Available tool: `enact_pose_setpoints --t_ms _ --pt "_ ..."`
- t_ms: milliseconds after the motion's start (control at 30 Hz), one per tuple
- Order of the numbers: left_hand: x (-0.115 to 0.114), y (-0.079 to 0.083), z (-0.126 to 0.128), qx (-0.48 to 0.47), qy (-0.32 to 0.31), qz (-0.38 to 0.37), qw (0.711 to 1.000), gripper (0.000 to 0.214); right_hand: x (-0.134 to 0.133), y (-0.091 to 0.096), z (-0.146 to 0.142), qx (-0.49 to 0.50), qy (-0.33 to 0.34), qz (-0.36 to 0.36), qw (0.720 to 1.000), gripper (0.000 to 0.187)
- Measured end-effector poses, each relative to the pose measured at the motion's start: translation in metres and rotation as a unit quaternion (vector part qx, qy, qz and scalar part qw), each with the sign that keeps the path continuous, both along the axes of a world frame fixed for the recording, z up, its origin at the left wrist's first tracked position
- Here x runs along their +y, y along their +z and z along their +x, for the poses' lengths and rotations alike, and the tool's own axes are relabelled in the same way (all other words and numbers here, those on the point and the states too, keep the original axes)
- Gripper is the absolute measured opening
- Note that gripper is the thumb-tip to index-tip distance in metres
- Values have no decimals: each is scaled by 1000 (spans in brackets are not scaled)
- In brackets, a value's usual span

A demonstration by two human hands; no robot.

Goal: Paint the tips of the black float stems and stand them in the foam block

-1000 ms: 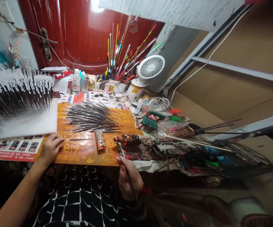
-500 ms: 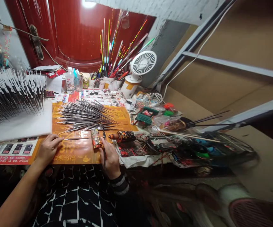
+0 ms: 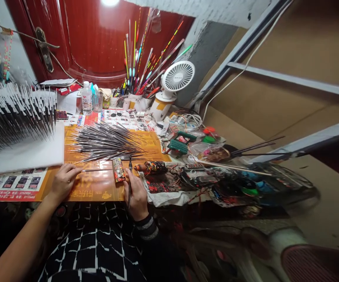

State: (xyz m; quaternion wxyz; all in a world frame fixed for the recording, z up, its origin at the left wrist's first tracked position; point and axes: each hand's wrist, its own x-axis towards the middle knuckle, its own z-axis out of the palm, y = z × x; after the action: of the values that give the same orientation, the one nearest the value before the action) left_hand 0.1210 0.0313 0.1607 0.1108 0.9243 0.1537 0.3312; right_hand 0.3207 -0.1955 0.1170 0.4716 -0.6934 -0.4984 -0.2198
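My left hand (image 3: 64, 181) pinches one end of a slim fishing float (image 3: 97, 169), which lies level over the orange sheet. Its other end reaches a small paint-spattered block (image 3: 118, 170). In my right hand (image 3: 137, 197) is a dark pen-like tool (image 3: 130, 164), its black end pointing away from me; its exact kind is unclear. The fingers of that hand are against the block's right edge, and whether they also grip it I cannot tell. Just beyond both hands lies a pile of dark, thin floats (image 3: 105, 141).
At left, many white-tipped floats (image 3: 19, 105) stand in a white foam slab (image 3: 37, 154). A paint-crusted handled tool (image 3: 153, 167) lies right of my right hand. Behind stand a bottle (image 3: 86, 98), a glass (image 3: 98, 102) and a fan (image 3: 177, 76). Clutter and cables (image 3: 190, 121) cover the right side.
My left hand and the float have shifted slightly to the right, and the float's end is now at the block's edge. The whole view has tilted a little.
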Motion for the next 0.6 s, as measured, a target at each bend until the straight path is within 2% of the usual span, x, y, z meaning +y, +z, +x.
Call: enact_pose_setpoints --t_ms 133,267,433,600 --pt "-6 -9 5 12 14 -4 1000 24 -10 -4 -12 10 -3 46 999 49" --pt "-12 -13 4 25 22 -11 999 21 -13 -14 -39 8 82 59 995 56" --pt "-16 -11 3 11 12 -2 1000 22 7 -22 -77 -17 187 47 981 62" --pt "-17 -14 4 -39 -4 6 999 21 26 -23 -93 -31 201 50 978 64"
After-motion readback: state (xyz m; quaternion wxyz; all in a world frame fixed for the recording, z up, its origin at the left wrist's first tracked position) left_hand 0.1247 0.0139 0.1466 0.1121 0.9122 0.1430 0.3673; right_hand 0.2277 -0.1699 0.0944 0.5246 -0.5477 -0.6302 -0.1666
